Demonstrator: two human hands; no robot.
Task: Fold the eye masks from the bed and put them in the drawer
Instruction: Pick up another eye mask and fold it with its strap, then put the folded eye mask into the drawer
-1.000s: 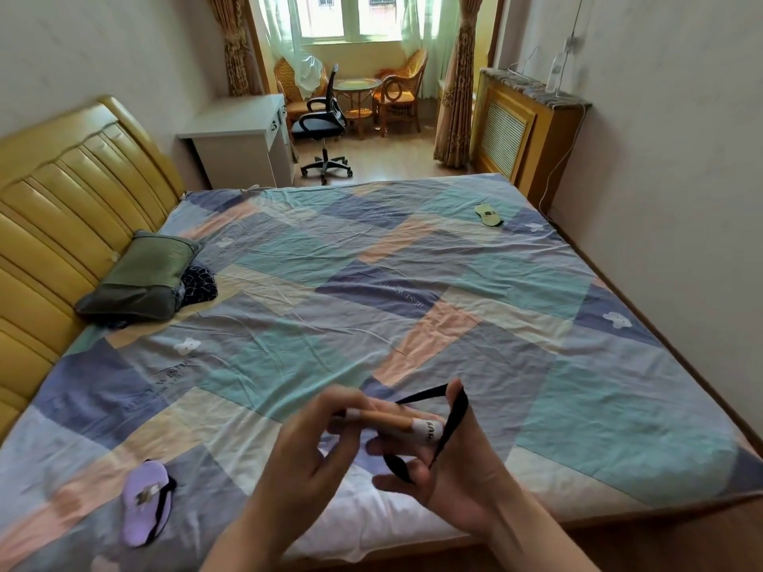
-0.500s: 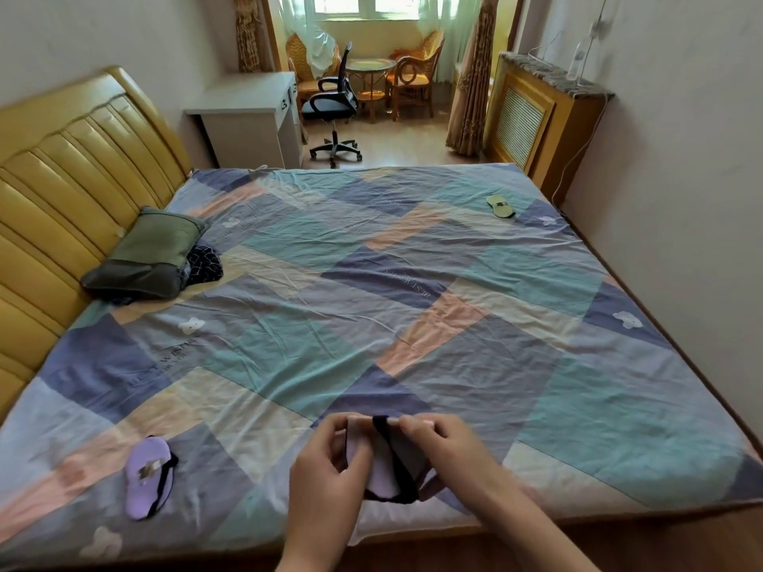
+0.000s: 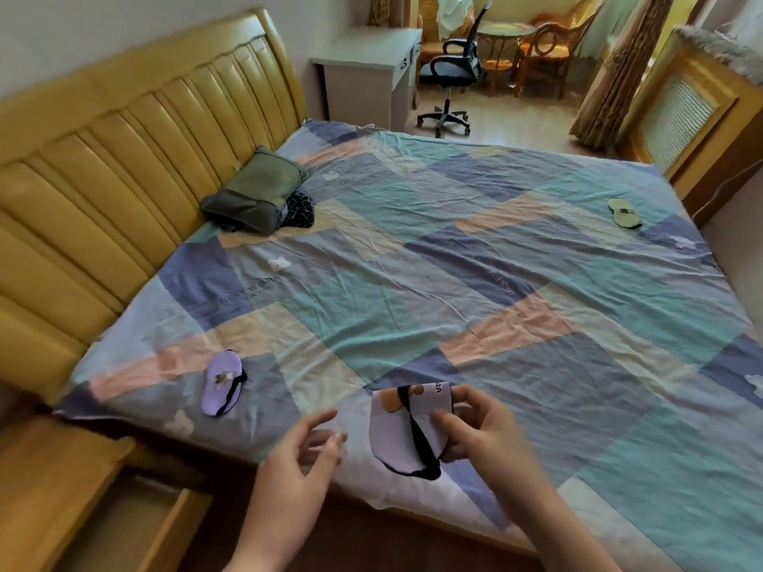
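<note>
At the lower left an open wooden drawer [image 3: 136, 526] stands out beside the bed [image 3: 413, 282], its inside only partly in view. Above it the yellow padded headboard [image 3: 124, 158] runs along the left side. A purple mask [image 3: 222, 382] with a black strap lies flat on the quilt near the bed's near-left corner, well apart from both hands. Further back, by the headboard, a green pillow [image 3: 258, 196] rests on a dark patterned cloth [image 3: 300, 210].

The left hand [image 3: 295, 468] hovers over the bed's near edge, its fingers [image 3: 326, 441] loosely spread and slightly bent, holding nothing, just beside the folded mask. The folded mask [image 3: 406, 431], white and pale purple with an orange patch and a black strap across it, is held above the quilt's near edge. The right hand [image 3: 483, 435] pinches it at its right side, thumb on the front and fingers behind.

Far right, near the far corner of the bed, a green mask [image 3: 624, 213] lies flat on the quilt. Beyond the bed stand a white desk [image 3: 363, 72] and a black office chair [image 3: 454, 72].
</note>
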